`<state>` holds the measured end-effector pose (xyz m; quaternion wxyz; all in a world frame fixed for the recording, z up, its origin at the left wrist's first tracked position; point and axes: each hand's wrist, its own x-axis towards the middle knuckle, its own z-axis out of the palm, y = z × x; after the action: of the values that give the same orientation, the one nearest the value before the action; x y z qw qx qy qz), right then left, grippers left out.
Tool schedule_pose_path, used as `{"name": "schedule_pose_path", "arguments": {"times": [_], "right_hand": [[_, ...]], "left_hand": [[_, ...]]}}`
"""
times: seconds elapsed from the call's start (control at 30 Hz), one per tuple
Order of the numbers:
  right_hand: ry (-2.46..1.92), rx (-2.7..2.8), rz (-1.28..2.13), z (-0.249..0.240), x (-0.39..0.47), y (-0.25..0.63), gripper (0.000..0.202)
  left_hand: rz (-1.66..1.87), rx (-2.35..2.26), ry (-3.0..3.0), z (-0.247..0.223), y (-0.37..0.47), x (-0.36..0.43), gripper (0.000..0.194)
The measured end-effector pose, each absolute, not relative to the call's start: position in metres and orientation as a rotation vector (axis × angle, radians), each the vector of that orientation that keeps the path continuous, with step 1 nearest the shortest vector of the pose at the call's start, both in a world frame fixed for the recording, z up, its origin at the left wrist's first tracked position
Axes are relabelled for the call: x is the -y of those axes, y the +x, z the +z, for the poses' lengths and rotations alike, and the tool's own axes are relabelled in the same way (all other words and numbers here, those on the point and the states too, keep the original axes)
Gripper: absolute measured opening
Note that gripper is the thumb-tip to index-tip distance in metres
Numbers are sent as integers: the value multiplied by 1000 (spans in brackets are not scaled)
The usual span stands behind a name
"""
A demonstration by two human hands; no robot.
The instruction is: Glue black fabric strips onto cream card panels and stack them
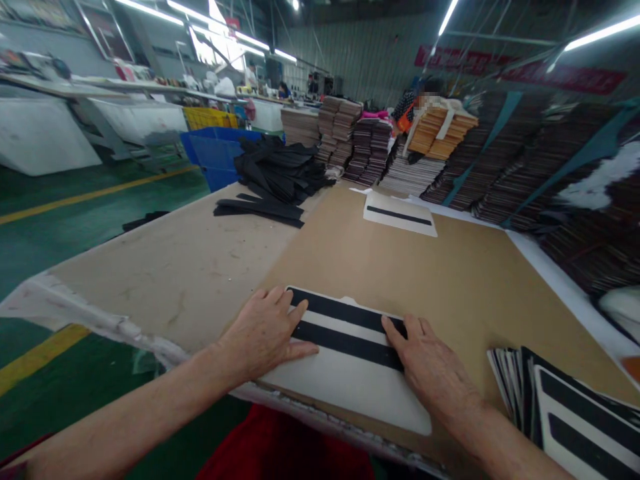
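Observation:
In the head view a pale panel [345, 387] with two black strips lies flat at the table's near edge. One black strip [345, 309] runs along its far edge, and a second black strip [350, 343] crosses it just below. Over the left ends of the strips lies my left hand [267, 330], its fingers apart and its thumb stretched across the lower strip. My right hand [425, 357] rests on the right ends, fingers apart, the index finger on the upper strip. Both hands press on the panel from above without gripping it.
Striped panels [580, 420] are stacked at the near right. Farther back lies a pale panel [397, 227] with one black strip. Loose black strips [280, 170] are heaped at the far left, beside a blue bin [215, 153]. Tall stacks [370, 147] line the back; a person stands behind them.

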<state>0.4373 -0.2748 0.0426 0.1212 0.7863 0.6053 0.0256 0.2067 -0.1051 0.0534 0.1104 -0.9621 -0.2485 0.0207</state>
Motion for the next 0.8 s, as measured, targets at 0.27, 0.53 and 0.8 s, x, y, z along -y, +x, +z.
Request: {"name": "schedule_pose_path", "arguments": {"times": [0.27,0.53,0.8], "right_hand": [[2540,-1835,-113,35,302,471,59],[3548,-1532,-864,32,290,448,65],[3961,-1305,-1694,69,267,431,50]], "left_hand": [[-55,734,-2887,37,183,101,78],[-193,629,-2909,29,181,93,66],[-797,484,-2863,9,178,111,94]]}}
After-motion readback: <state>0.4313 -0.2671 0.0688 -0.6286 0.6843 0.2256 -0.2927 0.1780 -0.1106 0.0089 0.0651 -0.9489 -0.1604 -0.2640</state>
